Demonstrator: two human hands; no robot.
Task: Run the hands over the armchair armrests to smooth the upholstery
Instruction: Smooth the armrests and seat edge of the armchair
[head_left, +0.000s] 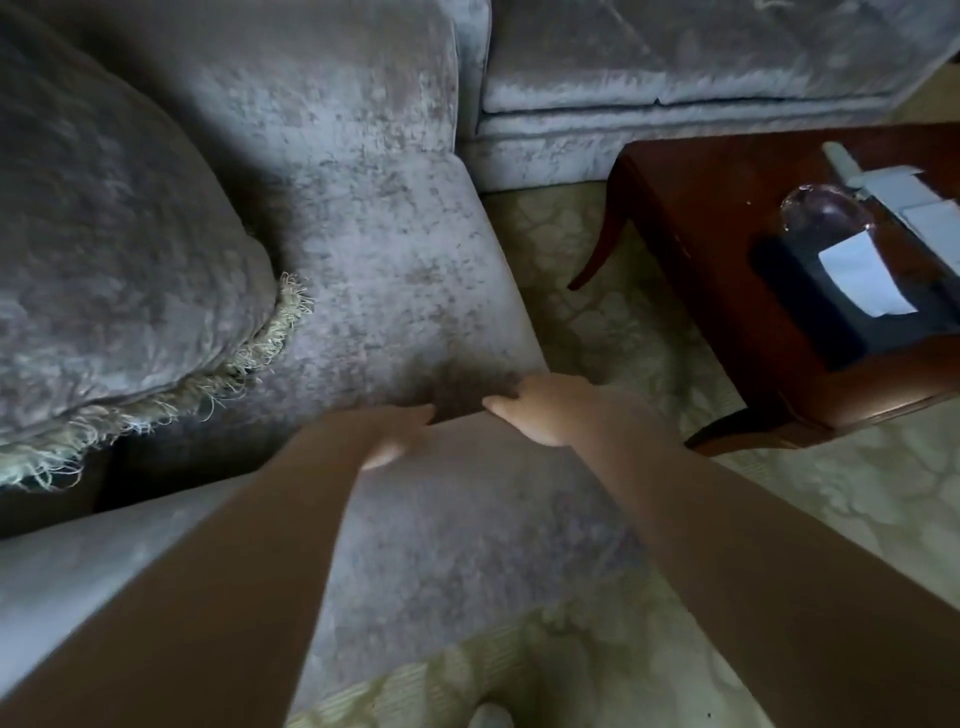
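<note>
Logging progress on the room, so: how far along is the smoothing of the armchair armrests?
Done: nothing shows as finished; the velvet of the armrest looks mottled throughout. In hand: the left hand and right hand rest on it near its front edge. Left: likely its farther stretch beyond the hands, and the other armrest, which is out of view.

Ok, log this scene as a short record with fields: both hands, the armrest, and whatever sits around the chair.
left hand: lies flat on the armrest's front edge, blurred
right hand: beside the left, fingers straight, pressing the same edge
armrest: grey velvet, mottled nap
cushion: grey, fringed trim, left of the armrest
side table: dark wood, right of the chair, apart from it
tissue box: black, on the side table, white tissue sticking out
glass object: clear, behind the tissue box
carpet: pale, patterned
</note>
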